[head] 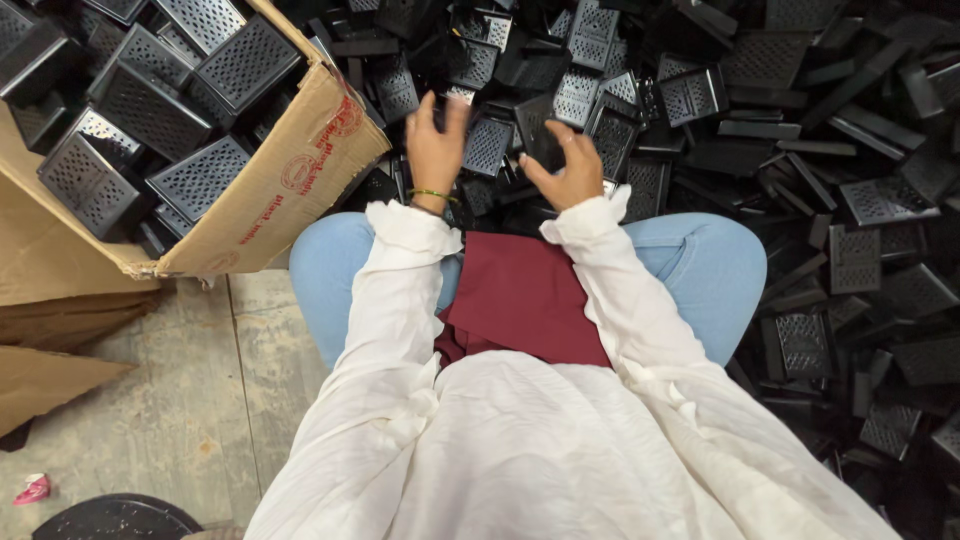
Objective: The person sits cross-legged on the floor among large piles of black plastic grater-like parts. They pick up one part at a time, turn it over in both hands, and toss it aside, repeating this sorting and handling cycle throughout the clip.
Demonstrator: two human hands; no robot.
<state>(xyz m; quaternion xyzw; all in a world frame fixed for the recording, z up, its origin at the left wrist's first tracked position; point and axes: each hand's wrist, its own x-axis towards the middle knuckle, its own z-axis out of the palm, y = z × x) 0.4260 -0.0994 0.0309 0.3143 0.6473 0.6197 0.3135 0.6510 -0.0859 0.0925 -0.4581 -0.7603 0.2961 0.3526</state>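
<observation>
Landmark: cardboard box (290, 180), tilted on its side, flaps open, brown with red print.

Item 1. Black perforated panels inside the box (150, 110): stacked loosely, several on edge, filling the box's open mouth.

Item 2. Heap of black perforated parts (760, 140), to the right of the box: flat grille pieces and plain black bars mixed without order, spreading down the right side past the person's knee. It closes off the floor on that side completely.

Item 3. Left hand (435, 150), just right of the box's lower corner: raised above the heap, fingers spread and blurred; a thin green and yellow bangle at the wrist. Whether it grips anything cannot be told.

Item 4. Right hand (568, 170), further right of the box: fingers curled, apart, resting against a dark panel (540, 135) that stands at the near edge of the heap; a firm grip is not visible.

Item 5. Maroon cloth (520, 295) across the lap, below and right of the box, between blue-trousered knees; white sleeves above it.

Item 6. Bare concrete floor (170, 420) below the box, with flattened cardboard (50, 370), a small pink scrap (33, 489) and a round black object (115, 517) at the bottom edge.
</observation>
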